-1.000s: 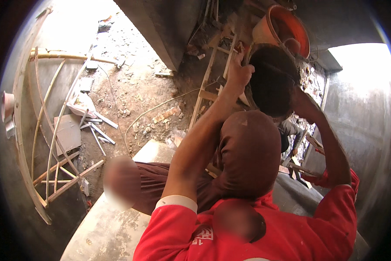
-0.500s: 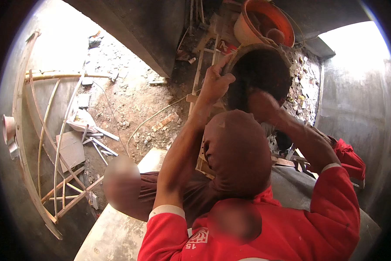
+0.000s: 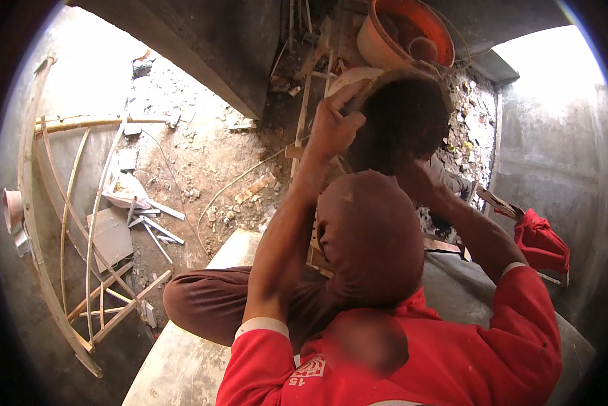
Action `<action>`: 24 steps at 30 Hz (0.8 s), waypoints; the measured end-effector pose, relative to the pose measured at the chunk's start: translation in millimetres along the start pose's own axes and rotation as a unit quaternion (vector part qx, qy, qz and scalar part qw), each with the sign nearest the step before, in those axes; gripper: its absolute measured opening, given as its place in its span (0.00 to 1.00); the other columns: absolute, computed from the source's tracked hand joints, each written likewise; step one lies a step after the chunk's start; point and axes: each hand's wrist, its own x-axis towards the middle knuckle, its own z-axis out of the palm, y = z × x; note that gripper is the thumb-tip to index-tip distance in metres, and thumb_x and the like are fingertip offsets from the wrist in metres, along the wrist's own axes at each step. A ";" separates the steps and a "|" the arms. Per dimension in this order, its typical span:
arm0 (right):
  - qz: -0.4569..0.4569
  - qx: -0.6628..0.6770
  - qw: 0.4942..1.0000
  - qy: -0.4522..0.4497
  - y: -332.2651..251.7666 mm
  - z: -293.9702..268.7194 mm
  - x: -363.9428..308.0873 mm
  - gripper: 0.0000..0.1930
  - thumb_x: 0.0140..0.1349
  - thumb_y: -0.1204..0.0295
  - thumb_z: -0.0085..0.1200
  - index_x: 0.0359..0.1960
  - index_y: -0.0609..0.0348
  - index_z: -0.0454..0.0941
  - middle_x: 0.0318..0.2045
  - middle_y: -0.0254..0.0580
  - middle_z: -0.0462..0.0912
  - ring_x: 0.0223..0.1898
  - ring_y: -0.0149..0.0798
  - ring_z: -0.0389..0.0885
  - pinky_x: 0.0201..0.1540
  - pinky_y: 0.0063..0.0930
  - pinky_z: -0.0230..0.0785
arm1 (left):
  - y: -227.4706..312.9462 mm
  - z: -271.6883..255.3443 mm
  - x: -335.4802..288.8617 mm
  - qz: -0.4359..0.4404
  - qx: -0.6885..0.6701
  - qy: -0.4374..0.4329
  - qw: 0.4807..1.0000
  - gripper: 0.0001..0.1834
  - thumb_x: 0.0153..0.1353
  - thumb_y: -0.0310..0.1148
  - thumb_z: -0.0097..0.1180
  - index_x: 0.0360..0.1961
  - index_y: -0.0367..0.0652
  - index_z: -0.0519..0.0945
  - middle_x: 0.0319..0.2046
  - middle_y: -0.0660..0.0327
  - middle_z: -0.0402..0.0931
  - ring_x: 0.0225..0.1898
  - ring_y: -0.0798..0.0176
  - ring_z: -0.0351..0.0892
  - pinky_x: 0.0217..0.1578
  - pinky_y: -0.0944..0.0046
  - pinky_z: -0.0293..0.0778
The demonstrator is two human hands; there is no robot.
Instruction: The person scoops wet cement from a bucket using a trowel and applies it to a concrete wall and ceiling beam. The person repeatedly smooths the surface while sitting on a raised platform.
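Note:
A round, dark-mouthed bucket (image 3: 404, 73) is tilted toward me beyond my raised, brown-trousered knee (image 3: 368, 237). On its left rim sits my left hand (image 3: 338, 128), thumb bent in and fingers closed over the edge. My right hand (image 3: 419, 181) is at the bucket's near right edge, low by the mouth; shadow and blur hide its fingers. Deep shade fills the bucket, so what lies inside cannot be made out.
An orange tub (image 3: 446, 40) with a small round container in it stands behind the bucket. Wooden strips and poles (image 3: 131, 308) lie at the left by rubble. A red cloth (image 3: 542, 242) hangs at the right, near a grey wall (image 3: 554, 155).
My right hand has come back from inside the bucket's mouth to its near right edge. My left hand keeps its hold on the rim, and the bucket has shifted slightly.

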 end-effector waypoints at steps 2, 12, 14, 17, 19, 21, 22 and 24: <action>-0.026 0.055 0.996 -0.069 -3.7 -18.5 -9.8 0.22 0.60 0.76 0.55 0.58 0.64 0.78 0.52 0.52 0.83 0.52 0.54 0.84 0.58 0.44 0.77 | -1.7 -1.0 -2.0 0.009 -0.004 -0.010 1.000 0.32 0.48 0.21 0.52 0.59 0.31 0.79 0.54 0.49 0.83 0.59 0.59 0.79 0.61 0.63 0.70; -0.045 0.024 0.992 -0.119 -4.4 -45.6 4.0 0.14 0.60 0.73 0.55 0.46 0.61 0.85 0.45 0.55 0.86 0.44 0.53 0.85 0.48 0.44 0.78 | -8.3 7.6 -6.7 0.034 -0.030 -0.010 0.999 0.34 0.47 0.21 0.53 0.61 0.35 0.78 0.58 0.48 0.80 0.63 0.56 0.78 0.64 0.61 0.68; -0.074 0.068 0.978 -0.183 -6.9 -50.6 -7.1 0.15 0.60 0.74 0.56 0.47 0.62 0.85 0.45 0.56 0.86 0.44 0.55 0.85 0.49 0.44 0.78 | -7.2 10.6 -12.1 0.024 0.004 -0.005 1.000 0.34 0.48 0.21 0.53 0.61 0.35 0.78 0.58 0.48 0.80 0.63 0.55 0.77 0.64 0.61 0.68; -0.052 0.009 0.985 -0.162 3.6 -65.5 -8.3 0.15 0.60 0.77 0.54 0.48 0.63 0.84 0.46 0.57 0.86 0.44 0.56 0.85 0.47 0.43 0.79 | -9.3 10.6 -14.8 0.026 0.017 0.009 0.999 0.34 0.48 0.21 0.53 0.62 0.37 0.78 0.59 0.48 0.80 0.64 0.53 0.77 0.65 0.60 0.67; 0.009 0.057 0.994 -0.094 6.1 -67.4 -0.6 0.11 0.61 0.74 0.54 0.41 0.65 0.85 0.43 0.60 0.85 0.42 0.56 0.86 0.46 0.44 0.79 | -13.0 12.0 -14.5 0.030 -0.018 0.011 0.999 0.34 0.49 0.20 0.52 0.62 0.38 0.78 0.59 0.47 0.79 0.65 0.52 0.76 0.66 0.60 0.66; 0.061 0.101 0.993 -0.024 1.4 -61.8 6.5 0.11 0.60 0.74 0.55 0.40 0.64 0.86 0.42 0.59 0.85 0.42 0.55 0.86 0.47 0.44 0.79 | -15.7 14.3 -12.3 0.035 -0.072 0.009 0.997 0.34 0.49 0.20 0.52 0.62 0.38 0.77 0.60 0.47 0.78 0.65 0.51 0.75 0.67 0.59 0.65; 0.069 0.135 0.988 0.022 -4.1 -56.6 8.4 0.12 0.59 0.76 0.56 0.43 0.61 0.86 0.43 0.57 0.86 0.44 0.54 0.86 0.48 0.43 0.79 | -16.3 16.2 -12.4 0.028 -0.065 0.004 0.997 0.34 0.49 0.21 0.53 0.63 0.37 0.77 0.61 0.47 0.78 0.66 0.51 0.75 0.67 0.59 0.65; 0.051 0.117 0.992 -0.007 -4.9 -50.9 7.7 0.13 0.59 0.75 0.56 0.44 0.62 0.86 0.44 0.57 0.86 0.45 0.55 0.85 0.50 0.44 0.78 | -16.1 19.7 -11.7 0.002 -0.049 0.011 0.999 0.34 0.49 0.21 0.53 0.63 0.36 0.77 0.61 0.46 0.77 0.66 0.51 0.74 0.67 0.59 0.65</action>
